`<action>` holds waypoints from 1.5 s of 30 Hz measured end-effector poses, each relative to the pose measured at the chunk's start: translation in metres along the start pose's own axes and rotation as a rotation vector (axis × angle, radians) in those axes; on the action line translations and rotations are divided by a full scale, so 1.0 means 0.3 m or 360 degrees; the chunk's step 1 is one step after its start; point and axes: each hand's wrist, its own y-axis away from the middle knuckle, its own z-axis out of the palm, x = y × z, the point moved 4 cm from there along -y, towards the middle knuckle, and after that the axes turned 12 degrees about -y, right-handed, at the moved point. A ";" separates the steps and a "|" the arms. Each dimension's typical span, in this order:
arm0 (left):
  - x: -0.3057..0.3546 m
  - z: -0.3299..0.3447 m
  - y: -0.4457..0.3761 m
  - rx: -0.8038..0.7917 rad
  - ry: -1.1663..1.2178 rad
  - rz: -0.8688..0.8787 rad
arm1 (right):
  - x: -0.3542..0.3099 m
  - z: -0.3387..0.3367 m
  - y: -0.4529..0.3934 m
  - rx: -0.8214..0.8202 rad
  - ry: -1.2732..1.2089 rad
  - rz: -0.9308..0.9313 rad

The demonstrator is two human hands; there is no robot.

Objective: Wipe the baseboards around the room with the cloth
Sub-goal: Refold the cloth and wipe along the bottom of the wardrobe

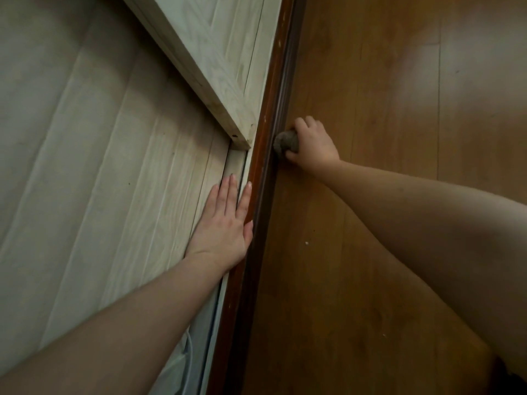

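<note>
Both forearms fill the lower view, reaching toward the baseboard (265,155), the dark brown strip that runs diagonally from the bottom centre to the top, its long axis following the joint between wall and floor. Left of the baseboard stands the pale wood-grain wall panel (94,172), with a thick pale board (216,61) jutting out from it and ending just at the baseboard. Right of the baseboard lies the brown wooden floor (385,138).

Against the wall panel, just beside the baseboard, the left hand (225,220) rests flat, fingers straight and together, holding nothing; it looks like a brace. On the floor side, the right hand (312,143) has its fingers curled round the cloth (286,141), a grey wad pressed against the baseboard's face.

Soft and light, the cloth should squash into the strip's grooves; a bunched grip from behind, as here, suits it. Strokes probably ought to run along the baseboard's length.
</note>
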 end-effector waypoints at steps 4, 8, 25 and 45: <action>-0.001 -0.005 -0.003 0.0013 0.0000 0.0000 | 0.055 -0.013 0.130 0.0015 -0.0222 0.0055; -0.002 -0.004 -0.005 0.0027 -0.0015 -0.0005 | 0.050 0.078 0.393 -0.0069 -0.0445 0.0066; 0.009 -0.003 0.000 0.0045 -0.0078 -0.0017 | -0.178 0.325 0.832 0.0018 -0.0789 0.0175; 0.006 0.005 -0.001 0.0049 0.0074 0.0013 | -0.016 0.067 0.066 0.0164 -0.0638 -0.0012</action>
